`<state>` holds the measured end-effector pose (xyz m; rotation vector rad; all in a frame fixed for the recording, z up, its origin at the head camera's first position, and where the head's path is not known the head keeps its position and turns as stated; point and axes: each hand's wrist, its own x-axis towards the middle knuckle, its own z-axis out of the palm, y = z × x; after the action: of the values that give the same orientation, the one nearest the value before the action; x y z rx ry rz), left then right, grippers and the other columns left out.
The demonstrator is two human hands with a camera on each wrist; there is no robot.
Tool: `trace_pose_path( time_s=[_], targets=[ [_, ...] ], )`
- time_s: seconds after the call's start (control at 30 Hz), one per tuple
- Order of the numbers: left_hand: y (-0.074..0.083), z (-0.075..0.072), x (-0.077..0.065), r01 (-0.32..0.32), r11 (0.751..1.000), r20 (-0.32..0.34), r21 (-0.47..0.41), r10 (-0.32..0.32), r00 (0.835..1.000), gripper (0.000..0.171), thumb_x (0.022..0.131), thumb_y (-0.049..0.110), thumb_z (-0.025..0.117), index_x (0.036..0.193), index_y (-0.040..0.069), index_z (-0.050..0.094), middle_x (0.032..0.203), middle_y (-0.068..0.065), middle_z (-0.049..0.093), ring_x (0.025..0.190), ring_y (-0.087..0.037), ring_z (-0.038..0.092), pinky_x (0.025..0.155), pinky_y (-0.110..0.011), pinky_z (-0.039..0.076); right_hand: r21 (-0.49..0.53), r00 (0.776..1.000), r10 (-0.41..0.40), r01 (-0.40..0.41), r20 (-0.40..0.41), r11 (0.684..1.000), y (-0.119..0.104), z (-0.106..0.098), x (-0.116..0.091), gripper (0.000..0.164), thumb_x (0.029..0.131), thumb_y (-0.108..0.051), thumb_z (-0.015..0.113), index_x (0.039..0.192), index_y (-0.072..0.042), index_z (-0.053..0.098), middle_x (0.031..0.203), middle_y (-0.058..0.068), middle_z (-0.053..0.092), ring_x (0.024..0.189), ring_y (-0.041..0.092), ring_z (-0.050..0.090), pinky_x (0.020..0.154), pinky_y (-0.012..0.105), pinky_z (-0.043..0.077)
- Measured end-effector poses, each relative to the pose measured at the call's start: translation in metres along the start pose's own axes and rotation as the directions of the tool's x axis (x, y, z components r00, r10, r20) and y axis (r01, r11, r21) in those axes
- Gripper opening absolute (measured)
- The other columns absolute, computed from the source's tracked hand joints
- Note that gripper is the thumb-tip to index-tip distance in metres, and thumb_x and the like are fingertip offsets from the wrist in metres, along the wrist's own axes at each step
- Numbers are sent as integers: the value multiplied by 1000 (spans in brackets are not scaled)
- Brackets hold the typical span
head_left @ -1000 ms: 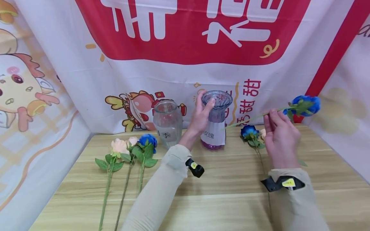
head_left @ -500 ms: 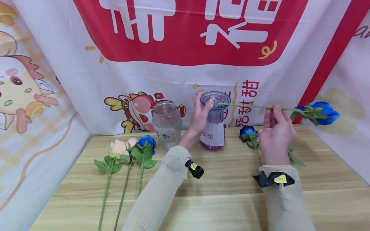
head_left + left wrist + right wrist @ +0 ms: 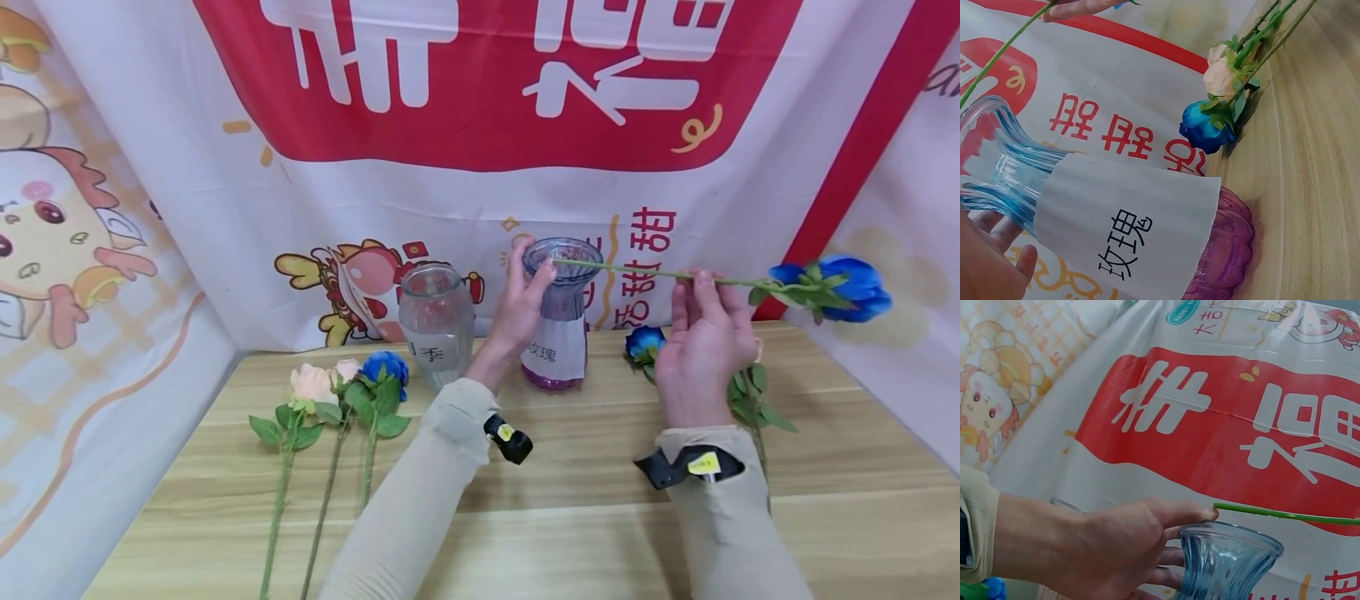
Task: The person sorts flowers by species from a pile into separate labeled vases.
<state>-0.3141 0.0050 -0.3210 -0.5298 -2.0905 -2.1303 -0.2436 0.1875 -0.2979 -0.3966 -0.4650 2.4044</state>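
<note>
Fluted vase (image 3: 566, 300), blue neck over purple base: upright on the surface (image 3: 585, 500), toward the back. Left hand (image 3: 517, 304): fingers curled round the vase's rim and neck, gripping. Right hand (image 3: 705, 358): fingers pinching a stem (image 3: 645, 272) partway along. Held blue flower (image 3: 851, 287): bloom out to the right, stem nearly level above the vase mouth, tip just beside the left thumb; whether they touch is hard to tell.

Handling note: best to raise the bloom end, bring the stem nearer upright, centre the tip clear of thumb and rim, then lower it with the vase held firm. A level stem would probably catch.

Count: vases, 2, the clear vase (image 3: 435, 308) standing left of the other. Flowers held, 1. Lying left, 3: two pale flowers (image 3: 311, 383), one blue rose (image 3: 384, 371). Lying right: one blue bloom (image 3: 645, 343), at least one pale bloom (image 3: 1219, 78).
</note>
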Motion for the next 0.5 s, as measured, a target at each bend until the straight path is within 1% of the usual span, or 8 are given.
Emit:
trace_pose_path(
  time_s=[0.13,0.23,0.4,0.5],
  targets=[
    [1,2,-1,2,1000,0,-1,-2,1000,66,108,39,51,166,22,25,159,-20,44,143,-38,50,124,-57,37,-5,999,-39,39,-27,999,2,5,-1,30,84,-2,87,111,0,75,112,13,78,97,24,76,97,34,63],
    [1,3,-1,1,1000,-1,-4,-1,1000,67,108,41,51,166,22,24,157,-19,45,142,-38,51,123,-57,39,-37,998,-61,59,-33,998,6,10,0,29,85,-3,87,111,-2,75,112,11,76,100,24,75,97,33,63],
    [-1,2,2,-2,1000,-12,-14,2,1000,67,108,40,52,166,23,25,156,-20,47,140,-38,53,122,-56,41,-124,994,-113,112,3,986,16,22,-4,26,87,-4,86,111,-5,76,117,12,75,105,24,74,95,32,64],
    [-2,2,2,1,1000,-16,-7,-2,1000,66,108,40,52,166,23,26,156,-19,47,140,-38,53,122,-56,40,-155,991,-128,132,32,979,20,29,-7,24,87,-4,85,111,-6,78,120,10,75,105,23,75,94,31,64]
  ],
)
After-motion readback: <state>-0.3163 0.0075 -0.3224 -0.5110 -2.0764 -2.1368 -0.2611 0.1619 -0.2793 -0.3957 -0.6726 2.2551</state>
